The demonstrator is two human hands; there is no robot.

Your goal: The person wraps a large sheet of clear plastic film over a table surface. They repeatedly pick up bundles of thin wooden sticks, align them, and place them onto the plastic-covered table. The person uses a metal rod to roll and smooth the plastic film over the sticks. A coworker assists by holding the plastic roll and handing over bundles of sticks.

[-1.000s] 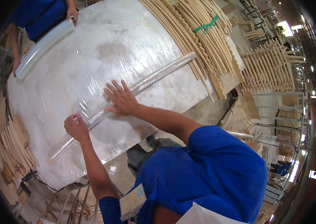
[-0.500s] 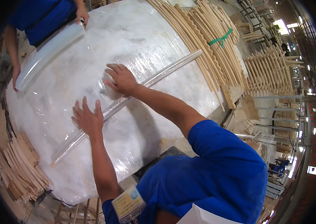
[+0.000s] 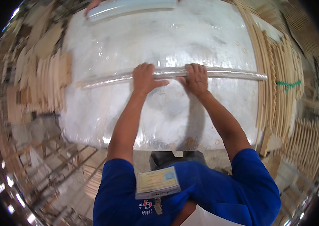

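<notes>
A long, thin rod wrapped in clear plastic film (image 3: 238, 75) lies across the white film-covered table (image 3: 212, 41) in front of me. My left hand (image 3: 144, 78) is on the rod left of its middle, fingers bent over the far side and thumb stretched rightward. Just right of the middle, my right hand (image 3: 196, 77) curls its fingers over the same rod, its thumb pointing toward the left hand. A short stretch of rod shows between them. At the far edge, a thick roll of clear film (image 3: 133, 11) is held by another person.
The co-worker's hand (image 3: 93, 6) shows at the roll's left end. Thin wooden sticks (image 3: 280, 94), tied with a green ribbon (image 3: 288, 84), lie along the right side. Wooden pieces (image 3: 52, 77) are stacked beyond the left edge. A sticks rack (image 3: 307, 141) stands at lower right.
My view has turned, so the rod now runs nearly level across it. Both hands, spread out flat around the rod before, have come onto it with fingers bent over it.
</notes>
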